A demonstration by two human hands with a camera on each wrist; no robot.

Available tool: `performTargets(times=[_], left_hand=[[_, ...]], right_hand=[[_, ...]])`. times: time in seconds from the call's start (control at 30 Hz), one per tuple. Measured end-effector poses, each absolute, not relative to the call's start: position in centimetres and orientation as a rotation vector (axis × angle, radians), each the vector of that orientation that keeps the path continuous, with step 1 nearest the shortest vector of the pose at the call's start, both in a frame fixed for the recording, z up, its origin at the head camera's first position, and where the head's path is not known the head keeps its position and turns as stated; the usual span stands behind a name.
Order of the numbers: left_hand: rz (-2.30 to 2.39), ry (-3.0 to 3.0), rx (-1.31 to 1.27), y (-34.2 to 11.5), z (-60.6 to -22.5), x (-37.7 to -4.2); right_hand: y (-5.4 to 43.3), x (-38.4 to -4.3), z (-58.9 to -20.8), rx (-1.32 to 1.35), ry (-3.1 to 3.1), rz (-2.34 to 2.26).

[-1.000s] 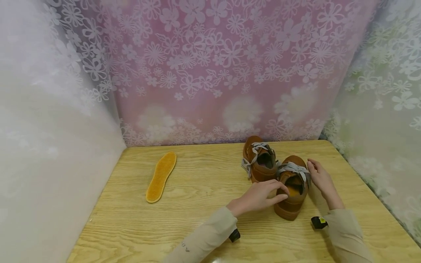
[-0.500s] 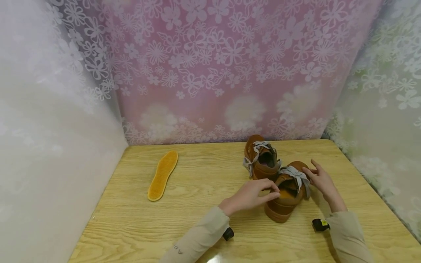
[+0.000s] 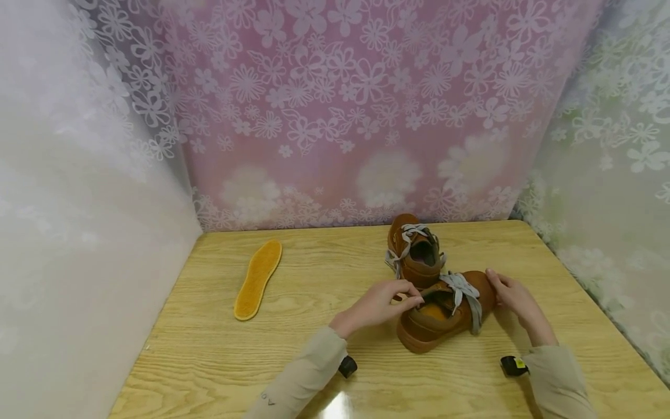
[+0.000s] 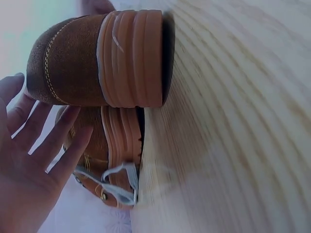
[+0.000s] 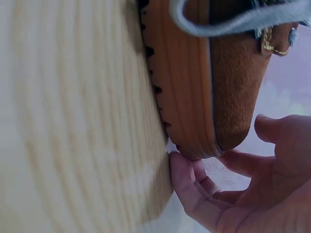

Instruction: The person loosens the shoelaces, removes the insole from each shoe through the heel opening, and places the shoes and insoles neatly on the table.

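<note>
The near shoe (image 3: pixel 454 323), brown with a thick ridged sole, sits sole down on the right part of the table, its toe pointing right and a little away from the person, its heel toward the near left. Inside its opening lies an orange lining (image 3: pixel 433 312) that looks like an insole, though the shadow there makes it hard to be sure. Grey-blue laces (image 3: pixel 460 288) are tied over the tongue, one loop hanging down the side. The left hand (image 3: pixel 378 304) touches the collar near the heel; in the left wrist view its fingers are spread and fairly straight, not wrapped round anything. The right hand (image 3: pixel 518 298) holds the toe, fingers curved about its tip, one bent low beside the sole in the right wrist view. Just behind the near shoe stands its match, the far shoe (image 3: pixel 417 269), toe toward the back edge. Well apart, on the left part of the table, a loose orange insole (image 3: pixel 258 281) lies flat at a slant. Both arms wear beige sleeves (image 3: pixel 303 372), with a small black device at each wrist. The wood-grain table (image 3: pixel 309 326) ends at a pink backdrop (image 3: pixel 340 116) with white flowers.
</note>
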State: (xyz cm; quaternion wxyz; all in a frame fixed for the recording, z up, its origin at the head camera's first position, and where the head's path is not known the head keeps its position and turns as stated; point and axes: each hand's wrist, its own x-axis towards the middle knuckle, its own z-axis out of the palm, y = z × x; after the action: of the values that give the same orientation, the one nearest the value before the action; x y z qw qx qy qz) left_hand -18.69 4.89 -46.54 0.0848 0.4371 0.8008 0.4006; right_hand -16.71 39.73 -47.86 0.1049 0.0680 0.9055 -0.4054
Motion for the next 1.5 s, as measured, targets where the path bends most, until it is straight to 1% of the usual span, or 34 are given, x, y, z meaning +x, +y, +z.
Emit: performTargets(times=[0.1, 0.37, 0.47, 0.6, 0.8, 0.93, 1.13, 1.5], left_hand=[[1.207, 2.372, 1.313, 4.2, -46.5, -18.9], [1.319, 2.284, 1.301, 3.0, -47.0, -19.2], [1.341, 2.274, 1.239, 2.8, -46.9, -18.8], [1.198, 2.332, 1.124, 2.6, -46.7, -17.7], [1.004, 2.400, 1.083, 2.7, -47.3, -16.7], [1.009, 2.414, 1.044, 2.3, -47.6, -16.7], [1.078, 2.387, 1.075, 1.1, -47.8, -17.1], [1.230, 2.220, 1.041, -2.6, -48.2, -18.1]], right_hand=[[39.4, -16.4, -47.8, 0.181, 2.648, -1.199], [38.5, -15.2, -47.5, 0.184, 2.757, -1.015], [38.3, -14.9, -47.4, 0.182, 2.786, -0.977], [38.0, -14.5, -47.3, 0.182, 2.833, -0.924], [37.5, -14.0, -47.3, 0.201, 2.845, -0.882], [37.0, -13.4, -47.3, 0.234, 2.817, -0.905], [36.2, -12.8, -47.5, 0.221, 2.798, -0.953], [33.4, -12.0, -47.1, 0.212, 2.730, -1.066]])
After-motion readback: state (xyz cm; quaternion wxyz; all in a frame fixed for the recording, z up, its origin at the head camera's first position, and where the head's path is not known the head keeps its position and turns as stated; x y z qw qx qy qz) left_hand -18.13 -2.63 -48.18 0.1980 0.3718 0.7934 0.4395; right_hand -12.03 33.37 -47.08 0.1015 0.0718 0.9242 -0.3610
